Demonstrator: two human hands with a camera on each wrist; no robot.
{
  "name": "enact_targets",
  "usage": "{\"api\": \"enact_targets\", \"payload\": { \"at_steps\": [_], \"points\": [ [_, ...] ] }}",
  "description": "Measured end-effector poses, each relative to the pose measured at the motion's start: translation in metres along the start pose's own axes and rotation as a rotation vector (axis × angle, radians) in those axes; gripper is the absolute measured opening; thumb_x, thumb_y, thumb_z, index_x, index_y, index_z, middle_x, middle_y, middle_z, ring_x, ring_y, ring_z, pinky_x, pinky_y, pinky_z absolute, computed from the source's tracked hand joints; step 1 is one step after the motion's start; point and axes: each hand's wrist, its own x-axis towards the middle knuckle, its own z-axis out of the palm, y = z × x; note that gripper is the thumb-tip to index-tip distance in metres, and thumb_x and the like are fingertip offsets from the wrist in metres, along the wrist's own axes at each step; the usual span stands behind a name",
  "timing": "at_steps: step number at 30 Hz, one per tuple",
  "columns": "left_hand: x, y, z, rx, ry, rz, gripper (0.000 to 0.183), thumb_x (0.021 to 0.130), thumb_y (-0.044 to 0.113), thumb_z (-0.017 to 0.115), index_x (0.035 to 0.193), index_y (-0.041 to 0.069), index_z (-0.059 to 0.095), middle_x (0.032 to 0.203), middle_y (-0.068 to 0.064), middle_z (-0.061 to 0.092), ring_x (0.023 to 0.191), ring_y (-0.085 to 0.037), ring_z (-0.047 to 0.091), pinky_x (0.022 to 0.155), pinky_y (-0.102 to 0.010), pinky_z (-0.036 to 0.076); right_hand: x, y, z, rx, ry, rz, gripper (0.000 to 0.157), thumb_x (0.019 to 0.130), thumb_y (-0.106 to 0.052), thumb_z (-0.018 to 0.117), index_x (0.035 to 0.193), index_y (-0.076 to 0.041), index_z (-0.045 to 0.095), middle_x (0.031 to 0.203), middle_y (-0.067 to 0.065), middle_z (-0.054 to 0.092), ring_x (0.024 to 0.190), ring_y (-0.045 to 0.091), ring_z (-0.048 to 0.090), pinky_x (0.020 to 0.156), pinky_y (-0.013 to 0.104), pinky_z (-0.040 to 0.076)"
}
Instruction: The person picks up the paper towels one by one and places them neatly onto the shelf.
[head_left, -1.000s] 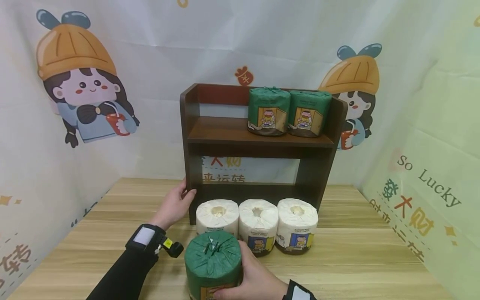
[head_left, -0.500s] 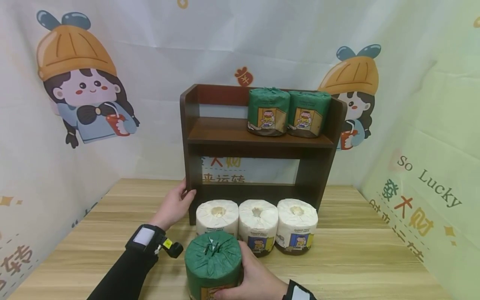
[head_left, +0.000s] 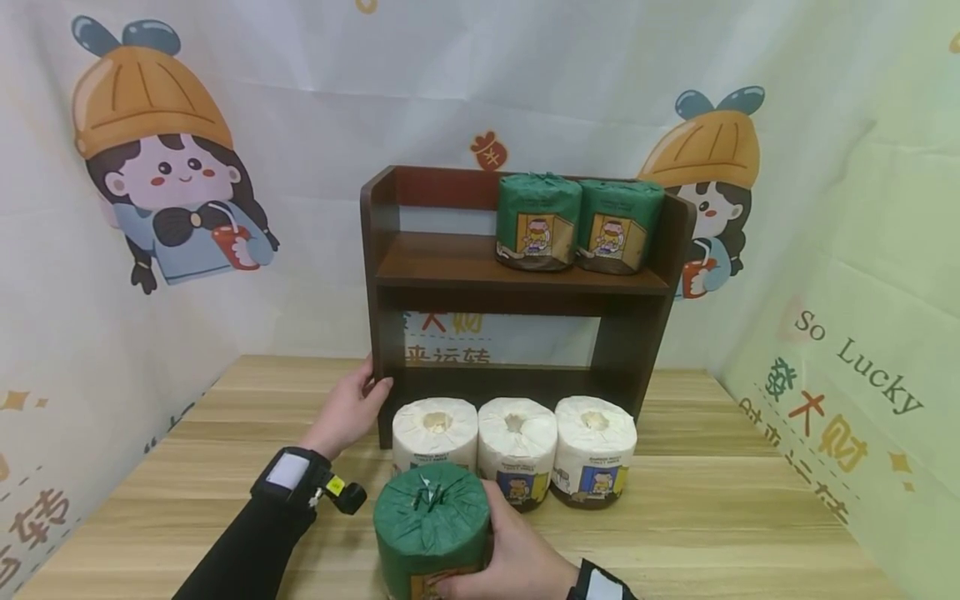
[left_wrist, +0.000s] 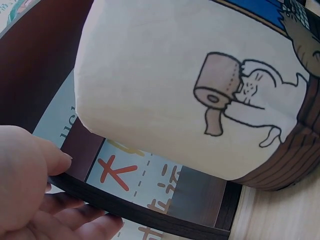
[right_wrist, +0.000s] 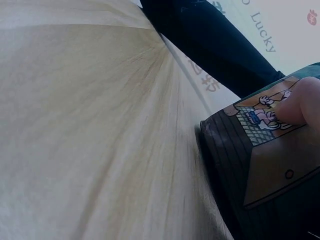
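My right hand grips a green paper-wrapped toilet roll at the front of the table, thumb across its printed picture. The right wrist view shows the thumb on that picture, with the roll's dark base at or just above the wood; I cannot tell which. My left hand holds the left side panel of a dark brown two-tier shelf. In the left wrist view the thumb lies on one side of the panel edge and the fingers on the other. The fingers behind the green roll are hidden.
Three white-wrapped toilet rolls, left, middle and right, stand in a row before the shelf's lower tier. Two green rolls sit side by side at the right of the upper tier. A printed cloth hangs behind the wooden table.
The green roll and my right hand have shifted very slightly to the right. My left hand keeps its place on the shelf.
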Motion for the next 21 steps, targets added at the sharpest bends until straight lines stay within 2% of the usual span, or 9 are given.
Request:
{"api": "enact_targets", "payload": {
  "at_steps": [4,8,21],
  "points": [
    [0.0,0.002,-0.001,-0.01,-0.001,0.003,0.045,0.106,0.016,0.049,0.15,0.013,0.04,0.144,-0.019,0.044,0.125,-0.036,0.044,0.098,-0.054,0.045,0.0,0.0,-0.001,0.032,0.0,-0.045,0.091,0.074,-0.02,0.088,0.143,-0.029,0.029,0.138,-0.005,0.047,0.122,0.018,0.047,0.106,0.04,0.037],
    [0.0,0.003,-0.001,-0.011,-0.001,0.001,0.045,0.106,0.017,0.049,0.15,0.013,0.04,0.144,-0.02,0.044,0.125,-0.036,0.044,0.097,-0.054,0.046,0.0,0.001,-0.001,0.042,0.003,-0.085,0.092,0.074,-0.016,0.087,0.144,-0.027,0.029,0.138,-0.003,0.048,0.122,0.02,0.048,0.106,0.04,0.039],
    [-0.001,0.004,-0.001,0.002,-0.005,-0.009,0.047,0.106,0.016,0.049,0.152,0.013,0.037,0.144,-0.021,0.043,0.124,-0.037,0.044,0.097,-0.055,0.045,-0.002,-0.014,-0.003,0.043,0.003,-0.072,0.088,0.074,-0.021,0.088,0.143,-0.026,0.032,0.138,-0.003,0.049,0.123,0.019,0.046,0.108,0.046,0.035]
  ]
}}
